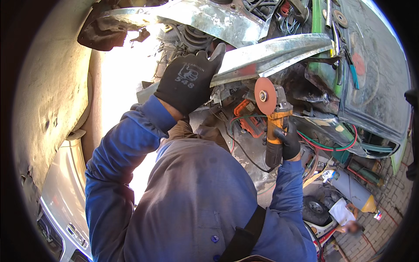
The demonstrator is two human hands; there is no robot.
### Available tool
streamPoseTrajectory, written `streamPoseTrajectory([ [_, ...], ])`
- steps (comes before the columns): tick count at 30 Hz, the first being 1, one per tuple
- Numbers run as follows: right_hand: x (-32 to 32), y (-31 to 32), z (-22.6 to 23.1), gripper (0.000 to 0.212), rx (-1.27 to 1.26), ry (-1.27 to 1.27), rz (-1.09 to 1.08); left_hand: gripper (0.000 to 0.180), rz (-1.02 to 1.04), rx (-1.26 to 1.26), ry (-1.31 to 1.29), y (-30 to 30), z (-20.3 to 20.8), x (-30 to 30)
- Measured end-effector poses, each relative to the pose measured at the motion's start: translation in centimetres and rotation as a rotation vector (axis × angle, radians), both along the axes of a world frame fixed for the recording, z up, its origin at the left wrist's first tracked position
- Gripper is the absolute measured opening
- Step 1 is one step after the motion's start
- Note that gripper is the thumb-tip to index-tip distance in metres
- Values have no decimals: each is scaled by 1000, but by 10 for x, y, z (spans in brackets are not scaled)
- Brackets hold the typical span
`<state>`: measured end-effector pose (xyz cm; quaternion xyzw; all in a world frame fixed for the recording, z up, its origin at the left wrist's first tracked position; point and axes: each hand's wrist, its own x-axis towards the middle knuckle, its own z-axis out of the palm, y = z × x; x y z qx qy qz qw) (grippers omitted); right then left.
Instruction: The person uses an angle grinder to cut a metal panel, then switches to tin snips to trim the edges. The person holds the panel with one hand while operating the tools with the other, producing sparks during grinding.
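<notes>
From the head view, I see the right hand [288, 139] wrapped round the grinder [275, 129], its disc [272, 105] near the metal panel [279, 51] ahead of the person; the left hand [185, 83] lies over the panel's left part, though I can't tell whether it pinches. The panel seems positioned, but any finished cut is unclear, so grinding probably remains.

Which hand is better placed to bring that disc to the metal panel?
Probably the right hand: it grips the angle grinder, its disc near the sheet-metal panel; the left hand touches that panel.
</notes>
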<state>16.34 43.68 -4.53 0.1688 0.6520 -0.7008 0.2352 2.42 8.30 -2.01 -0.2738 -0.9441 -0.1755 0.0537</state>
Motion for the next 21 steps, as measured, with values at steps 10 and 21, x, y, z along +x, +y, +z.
streamPoseTrajectory([
  [10,9,-3,-6,59,44,67,-27,78,36,69,-156,-4,8,-4],
  [21,40,-31,33,52,175,257,-147,38,65,589,-958,-32,5,23],
])
